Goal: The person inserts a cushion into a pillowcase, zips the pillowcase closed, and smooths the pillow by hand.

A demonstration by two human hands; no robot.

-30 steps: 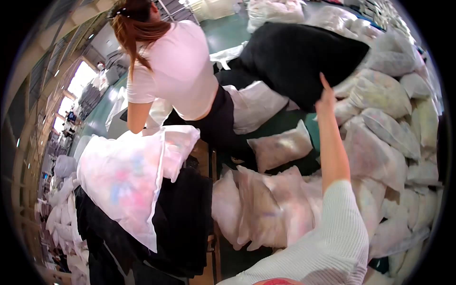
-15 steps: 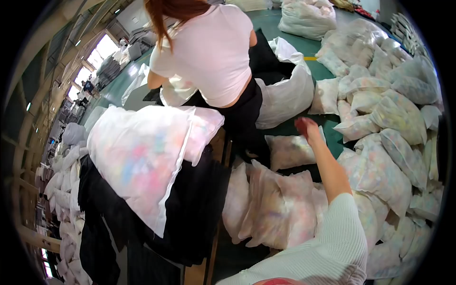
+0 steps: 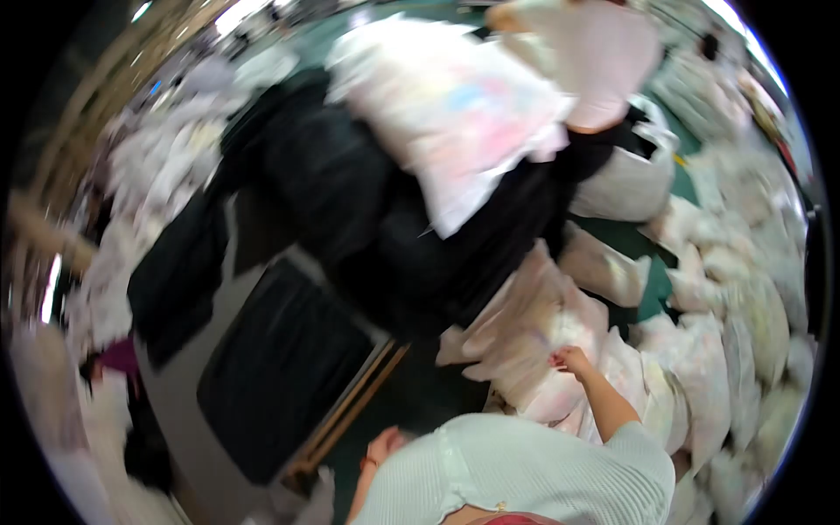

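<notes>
My right hand (image 3: 570,359) is over the row of upright, filled translucent bags (image 3: 534,328), its fingers curled in. Whether it grips the bag fabric is too blurred to tell. Low in the view, my left hand (image 3: 385,444) is beside the wooden table edge (image 3: 337,420), its fingers smeared and partly hidden. On the table, a large white bag with colourful filling (image 3: 455,105) lies on a heap of black fabric pieces (image 3: 350,192). A separate black piece (image 3: 284,372) lies flat on the grey tabletop (image 3: 175,394).
A co-worker in a light top (image 3: 604,61) stands beyond the table, near an open white sack (image 3: 626,179). Filled bags (image 3: 752,262) are piled along the right. More pale bags (image 3: 157,175) are heaped at the far left. Green floor (image 3: 617,234) shows between them.
The view has swung left and down, showing more tabletop. My right hand has come from the black bundle, now out of its grasp, back to the near bags. My left hand has appeared.
</notes>
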